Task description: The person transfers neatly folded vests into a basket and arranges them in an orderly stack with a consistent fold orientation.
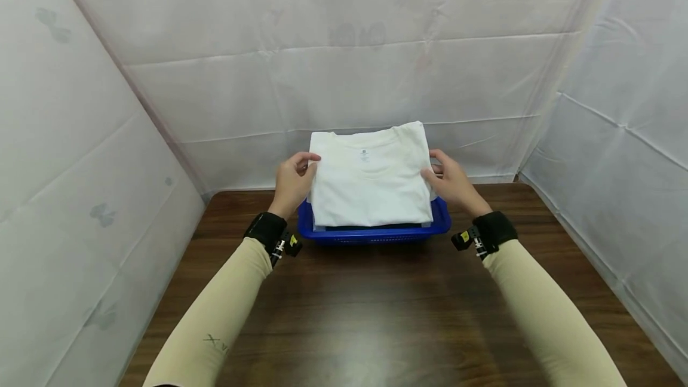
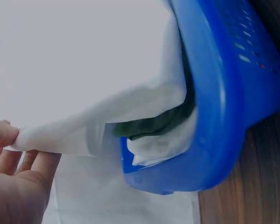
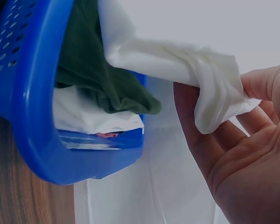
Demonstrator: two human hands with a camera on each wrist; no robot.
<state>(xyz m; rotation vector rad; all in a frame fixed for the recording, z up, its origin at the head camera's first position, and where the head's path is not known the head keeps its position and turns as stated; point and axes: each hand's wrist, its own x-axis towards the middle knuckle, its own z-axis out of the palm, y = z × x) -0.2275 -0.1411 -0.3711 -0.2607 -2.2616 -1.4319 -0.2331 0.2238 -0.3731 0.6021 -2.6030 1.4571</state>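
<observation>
A folded white T-shirt (image 1: pixel 371 175) is held tilted over a blue plastic basket (image 1: pixel 371 233) at the far side of the table. My left hand (image 1: pixel 294 179) pinches the shirt's left edge (image 2: pixel 60 135) between thumb and fingers. On the other side my right hand (image 1: pixel 450 181) grips the bunched right edge (image 3: pixel 214 88). Inside the basket (image 2: pixel 224 116) lie a dark green garment (image 3: pixel 102 79) and another white garment (image 3: pixel 88 119) beneath it.
The basket stands on a dark wooden table (image 1: pixel 376 315). White plastic sheeting (image 1: pixel 344 64) closes off the back and both sides. Both forearms wear beige sleeves with black wrist straps (image 1: pixel 266 229).
</observation>
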